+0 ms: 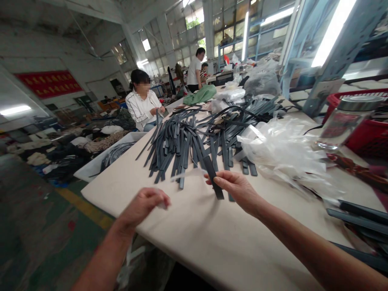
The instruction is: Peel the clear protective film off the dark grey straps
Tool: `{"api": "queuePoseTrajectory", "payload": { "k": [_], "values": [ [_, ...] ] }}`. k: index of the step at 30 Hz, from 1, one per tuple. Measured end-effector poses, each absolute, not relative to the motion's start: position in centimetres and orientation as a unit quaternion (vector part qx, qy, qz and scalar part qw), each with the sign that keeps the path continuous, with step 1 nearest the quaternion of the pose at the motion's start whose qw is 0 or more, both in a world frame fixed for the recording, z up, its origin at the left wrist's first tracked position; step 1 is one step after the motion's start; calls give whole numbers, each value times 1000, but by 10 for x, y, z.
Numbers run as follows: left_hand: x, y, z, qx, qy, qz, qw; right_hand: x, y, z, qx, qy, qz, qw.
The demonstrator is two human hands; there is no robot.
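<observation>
Dark strip (217,190) is above the worktop (194,220), pinched between the fingers of the right hand (238,186). The left hand (144,205) has curled fingers; whether they grip the translucent film (193,173) nearby cannot be determined. Similar strips (178,141) lie piled beyond.

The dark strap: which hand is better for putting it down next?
Probably the right hand: it pinches the dark strap above the table, while the left hand is apart from the strap, near the table's edge.
</observation>
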State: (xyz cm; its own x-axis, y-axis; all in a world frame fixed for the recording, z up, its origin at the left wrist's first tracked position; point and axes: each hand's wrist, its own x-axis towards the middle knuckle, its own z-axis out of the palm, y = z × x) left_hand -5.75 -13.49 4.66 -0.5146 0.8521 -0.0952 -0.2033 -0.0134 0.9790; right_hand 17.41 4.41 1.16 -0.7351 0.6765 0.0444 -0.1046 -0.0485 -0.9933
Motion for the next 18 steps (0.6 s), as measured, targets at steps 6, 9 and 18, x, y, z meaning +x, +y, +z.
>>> {"api": "queuePoseTrajectory", "payload": {
  "k": [6,9,18],
  "values": [
    [-192,-218,135,75,426,902,-2,171,46,7,-232,-589,730,258],
    [-198,-247,127,1,394,918,-46,169,47,6,-238,-588,735,240],
    [-77,-154,-13,-150,357,890,243,165,35,-9,-254,-741,606,138]
  ]
}}
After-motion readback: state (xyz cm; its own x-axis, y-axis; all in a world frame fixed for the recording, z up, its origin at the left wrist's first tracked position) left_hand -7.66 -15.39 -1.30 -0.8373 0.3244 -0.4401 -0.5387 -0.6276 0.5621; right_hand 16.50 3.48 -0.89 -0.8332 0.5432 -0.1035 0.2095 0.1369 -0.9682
